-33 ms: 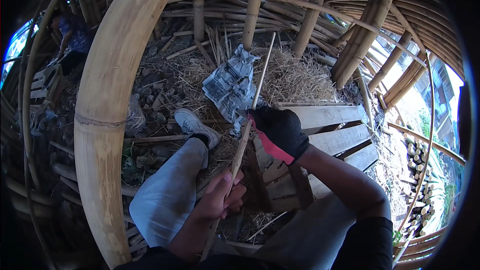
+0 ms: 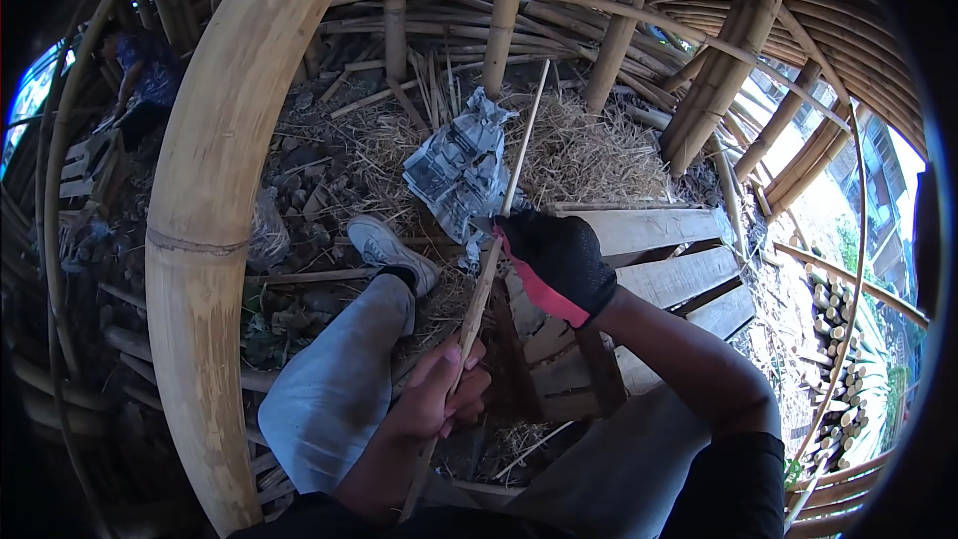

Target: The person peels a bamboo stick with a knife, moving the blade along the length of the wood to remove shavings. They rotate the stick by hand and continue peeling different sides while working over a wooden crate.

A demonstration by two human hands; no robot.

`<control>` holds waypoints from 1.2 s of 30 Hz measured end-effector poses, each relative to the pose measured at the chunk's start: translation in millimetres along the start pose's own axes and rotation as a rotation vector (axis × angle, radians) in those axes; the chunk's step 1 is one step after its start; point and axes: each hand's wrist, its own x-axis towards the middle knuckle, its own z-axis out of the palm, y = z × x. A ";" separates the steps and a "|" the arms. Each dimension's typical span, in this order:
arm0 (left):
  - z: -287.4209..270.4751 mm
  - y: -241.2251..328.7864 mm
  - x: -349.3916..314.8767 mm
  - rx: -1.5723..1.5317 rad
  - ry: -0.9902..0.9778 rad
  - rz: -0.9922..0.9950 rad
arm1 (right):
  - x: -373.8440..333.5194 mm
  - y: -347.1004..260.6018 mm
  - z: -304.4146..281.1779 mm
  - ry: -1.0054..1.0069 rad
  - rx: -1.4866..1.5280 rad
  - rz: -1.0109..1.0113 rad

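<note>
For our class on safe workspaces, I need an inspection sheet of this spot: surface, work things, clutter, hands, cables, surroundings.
Surface: straw-strewn ground, with a slatted wooden platform to the right.
Work things: one long bamboo strip, slanting upward away from the body.
Clutter: crumpled newspaper and clear plastic on the ground.
Hands: bare left hand grips the strip; gloved right hand is closed against it farther up; any tool there is unclear.
Cables: nothing seen.
Surroundings: thick bamboo pole close at left; another person beyond; stacked cut poles at right.
</note>
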 end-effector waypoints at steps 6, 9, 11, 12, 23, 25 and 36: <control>-0.8 -3.3 -1.7 -0.015 -0.007 -0.025 | -9.0 -1.6 -0.6 -0.003 0.056 -0.002; 1.3 -0.9 -2.1 -0.010 -0.009 -0.048 | -8.2 3.1 -5.0 0.013 0.094 -0.034; 2.4 -0.2 1.0 -0.003 -0.029 -0.052 | -8.1 9.4 -9.1 0.047 0.133 -0.071; 1.7 0.1 1.9 -0.011 -0.044 -0.050 | -6.9 10.2 -11.8 -0.026 0.453 0.088; 1.9 1.4 5.9 0.132 -0.003 0.006 | -1.7 0.3 -14.2 -0.189 0.354 0.253; -0.7 0.6 4.8 0.118 0.010 -0.038 | 4.5 -2.2 -30.1 -0.413 0.789 0.488; -4.6 3.1 8.5 0.148 0.013 -0.023 | 15.1 -1.5 -56.6 -0.906 0.859 0.654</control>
